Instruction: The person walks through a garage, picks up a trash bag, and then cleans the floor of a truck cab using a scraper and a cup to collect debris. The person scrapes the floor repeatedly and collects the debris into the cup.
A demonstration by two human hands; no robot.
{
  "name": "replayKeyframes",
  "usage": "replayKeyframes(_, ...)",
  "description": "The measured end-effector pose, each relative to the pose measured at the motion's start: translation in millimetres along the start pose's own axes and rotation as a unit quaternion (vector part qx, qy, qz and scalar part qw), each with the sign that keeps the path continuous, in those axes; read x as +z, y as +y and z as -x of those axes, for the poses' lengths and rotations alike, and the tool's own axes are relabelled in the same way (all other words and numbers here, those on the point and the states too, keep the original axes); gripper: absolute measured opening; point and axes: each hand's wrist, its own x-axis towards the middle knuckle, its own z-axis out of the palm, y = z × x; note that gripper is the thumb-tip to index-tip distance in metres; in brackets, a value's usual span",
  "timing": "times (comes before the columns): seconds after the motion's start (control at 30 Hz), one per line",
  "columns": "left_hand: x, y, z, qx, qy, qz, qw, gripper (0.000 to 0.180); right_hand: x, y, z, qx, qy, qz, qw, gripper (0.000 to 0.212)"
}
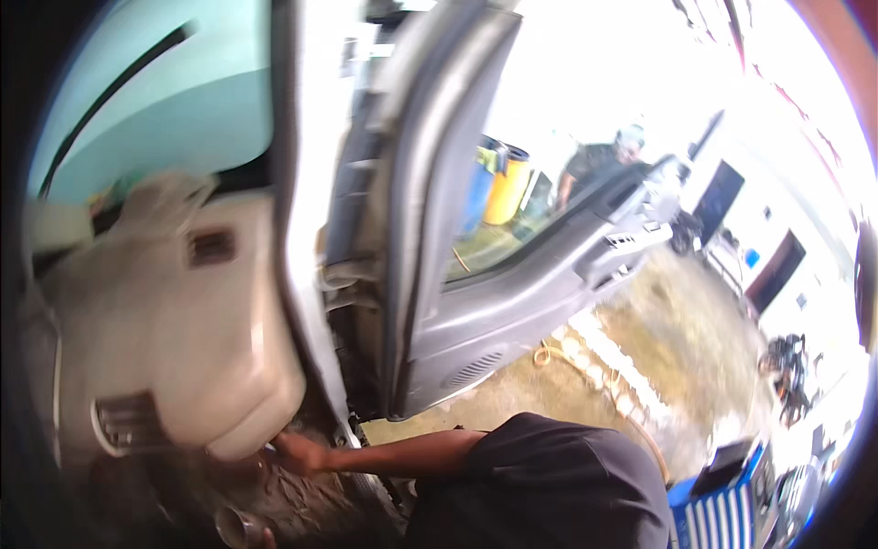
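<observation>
My right arm, in a dark sleeve, stretches left across the vehicle's door sill. My right hand (300, 453) is by the lower corner of the beige dashboard (197, 320). Its fingers look curled together, and blur hides what is in them. At the bottom edge a round, cup-like thing (240, 529) shows its open end, with the fingertips of my left hand (267, 538) against its side. The rest of that hand is out of the picture. Below the dashboard, the brown footwell floor (302, 503) looks wrinkled and dirty.
The grey vehicle door (512, 320) stands swung out on the right. Past its window are a yellow barrel (506, 188), a blue barrel (477, 197) and another person (599, 169). A yellow hose (585, 366) lies on the ground. A blue-and-white striped box (718, 512) is at lower right.
</observation>
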Motion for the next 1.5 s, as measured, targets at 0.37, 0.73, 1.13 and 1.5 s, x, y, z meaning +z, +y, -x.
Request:
replayKeyframes(0.37, 121, 165, 80, 0.093, -0.174, -0.102, 0.975, 0.089, -134, -22, 62, 0.116, -0.117, 0.162, 0.973, 0.042)
replayKeyframes(0.73, 155, 218, 144, 0.112, -0.240, -0.158, 0.951, 0.084, -157, -19, 102, 0.037, -0.088, 0.102, 0.990, 0.032)
replayKeyframes(1.13, 175, 235, 176, 0.105, -0.264, -0.188, 0.940, 0.079, -171, -18, 109, -0.032, -0.026, 0.059, 0.997, 0.027)
replayKeyframes(1.5, 172, 243, 192, 0.095, -0.254, -0.204, 0.941, 0.075, -190, -62, 112, -0.009, -0.040, -0.039, 0.998, 0.062)
